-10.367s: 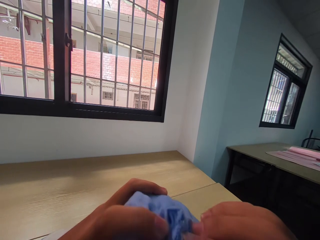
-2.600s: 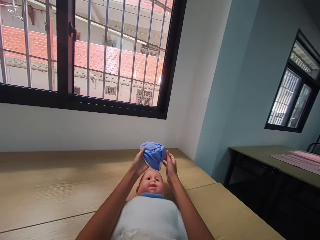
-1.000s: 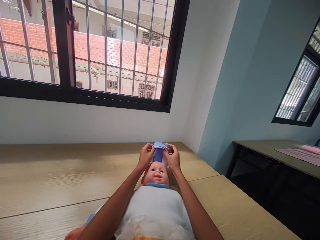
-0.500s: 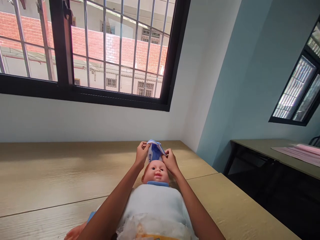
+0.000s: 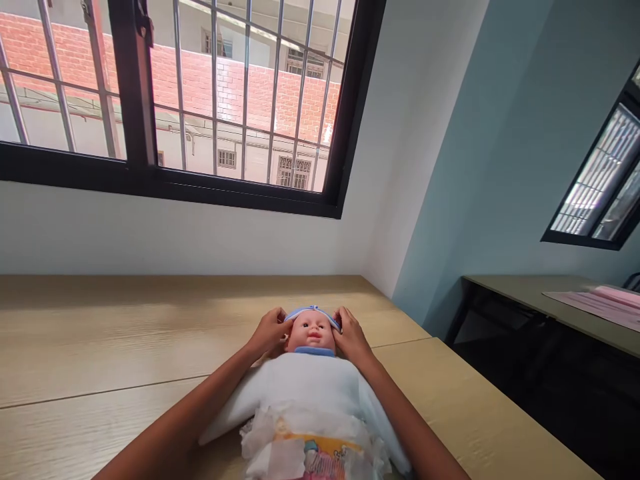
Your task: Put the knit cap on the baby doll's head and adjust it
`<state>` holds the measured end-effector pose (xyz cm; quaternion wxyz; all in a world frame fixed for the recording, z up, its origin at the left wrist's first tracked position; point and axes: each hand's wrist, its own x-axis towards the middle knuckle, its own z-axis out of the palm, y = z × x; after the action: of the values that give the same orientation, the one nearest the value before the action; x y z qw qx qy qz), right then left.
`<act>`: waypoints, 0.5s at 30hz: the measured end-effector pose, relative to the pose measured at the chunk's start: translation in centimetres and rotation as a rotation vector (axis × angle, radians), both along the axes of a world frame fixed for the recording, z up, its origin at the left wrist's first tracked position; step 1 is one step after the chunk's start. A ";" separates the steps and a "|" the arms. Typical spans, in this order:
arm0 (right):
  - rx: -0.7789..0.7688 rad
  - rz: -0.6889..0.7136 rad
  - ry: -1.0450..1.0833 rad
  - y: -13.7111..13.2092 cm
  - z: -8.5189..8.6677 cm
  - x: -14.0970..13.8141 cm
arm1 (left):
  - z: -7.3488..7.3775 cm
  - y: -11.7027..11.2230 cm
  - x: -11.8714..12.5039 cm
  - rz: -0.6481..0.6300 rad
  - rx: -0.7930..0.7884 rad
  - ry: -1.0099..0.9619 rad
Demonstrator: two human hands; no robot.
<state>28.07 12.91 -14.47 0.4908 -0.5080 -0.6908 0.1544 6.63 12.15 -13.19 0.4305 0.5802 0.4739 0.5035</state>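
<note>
Near the far edge of the table (image 5: 125, 320), roughly midway along it, a baby doll (image 5: 311, 370) lies on its back, its head toward that edge. The left hand (image 5: 267, 331) curves in a narrow hold against the left side of the doll's head. A thin blue cap (image 5: 313, 311) sits as a snug band across the top of the forehead. The right hand (image 5: 353, 338) mirrors the left on the other side, and neither clearly shows a pinch on the cap or only a light press. The cap looks soft and stretchy, and likely to slip on smooth vinyl, so its rim seems the best place to take hold, with fingers at both sides. The doll looks light and fairly firm. Below the head lie a white wrap (image 5: 310, 390) and a crinkled diaper (image 5: 313, 443). Off to the right stands a second table (image 5: 515, 285) bearing a pink sheet (image 5: 595, 303).
</note>
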 end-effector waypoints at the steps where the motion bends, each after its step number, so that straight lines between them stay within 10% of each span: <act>1: -0.012 0.006 0.006 0.0 -0.2 -0.1 | -0.1 -0.2 -0.3 -0.011 -0.028 0.019; 15: -0.017 0.102 0.235 0.2 1.6 -1.1 | 0.3 0.3 -0.3 -0.098 -0.003 0.072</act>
<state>26.94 13.14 -12.89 0.5556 -0.4548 -0.6519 0.2437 6.37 12.47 -12.89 0.4381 0.6198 0.4607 0.4600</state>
